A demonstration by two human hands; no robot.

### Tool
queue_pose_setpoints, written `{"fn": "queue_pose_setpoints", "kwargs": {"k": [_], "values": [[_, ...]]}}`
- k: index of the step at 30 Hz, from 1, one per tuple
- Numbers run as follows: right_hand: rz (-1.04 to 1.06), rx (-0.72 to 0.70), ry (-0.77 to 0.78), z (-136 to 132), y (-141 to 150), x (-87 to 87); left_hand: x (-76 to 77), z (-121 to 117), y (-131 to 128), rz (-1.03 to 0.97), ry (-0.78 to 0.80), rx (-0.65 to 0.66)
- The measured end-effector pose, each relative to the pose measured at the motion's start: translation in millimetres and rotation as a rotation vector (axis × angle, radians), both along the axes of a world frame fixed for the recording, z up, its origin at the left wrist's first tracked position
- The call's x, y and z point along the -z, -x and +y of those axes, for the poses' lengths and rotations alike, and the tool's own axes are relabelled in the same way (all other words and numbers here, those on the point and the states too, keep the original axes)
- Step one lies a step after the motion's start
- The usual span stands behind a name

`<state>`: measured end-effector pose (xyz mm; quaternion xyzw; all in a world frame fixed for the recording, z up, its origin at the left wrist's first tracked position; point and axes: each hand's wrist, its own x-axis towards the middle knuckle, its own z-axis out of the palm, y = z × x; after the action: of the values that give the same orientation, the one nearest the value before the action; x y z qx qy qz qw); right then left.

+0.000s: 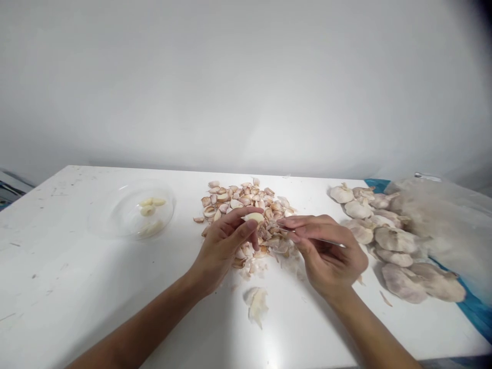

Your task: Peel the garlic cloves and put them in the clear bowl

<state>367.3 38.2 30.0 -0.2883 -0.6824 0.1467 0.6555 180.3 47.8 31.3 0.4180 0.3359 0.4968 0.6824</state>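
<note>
Between the thumb and fingers of my left hand [225, 243] is a pale garlic clove [254, 218], its cut or peeled side facing up. My right hand [332, 251] is closed around a thin metal tool [326, 241], most of it hidden by the fingers; it may be a small knife or tweezers. The tool's tip points left toward the clove, a short gap away. Under and behind both hands spreads a heap of unpeeled garlic cloves [246, 195]. Loose papery skin [257, 305] lies on the table nearer to me.
At the left stands a clear bowl [115, 225] with several peeled cloves [148, 210]. Whole garlic bulbs [395, 238] are piled at the right beside a plastic bag [457, 230] with blue parts. A wall [246, 92] rises behind the white table [77, 287].
</note>
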Motion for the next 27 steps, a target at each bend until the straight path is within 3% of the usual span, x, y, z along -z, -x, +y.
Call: {"fn": "queue_pose_setpoints", "kwargs": {"k": [5,13,27], "values": [[0.034,-0.018,0.071,1.9,1.1,-1.3,3.4,-0.1,0.8,0.050,-0.055,0.065],[-0.001,-0.078,0.156,3.0,0.3,4.1,4.2,-0.5,1.5,0.083,-0.101,0.060],[-0.018,-0.022,0.061,1.0,4.8,4.2,8.4,-4.7,1.5,0.218,-0.189,0.088]]}}
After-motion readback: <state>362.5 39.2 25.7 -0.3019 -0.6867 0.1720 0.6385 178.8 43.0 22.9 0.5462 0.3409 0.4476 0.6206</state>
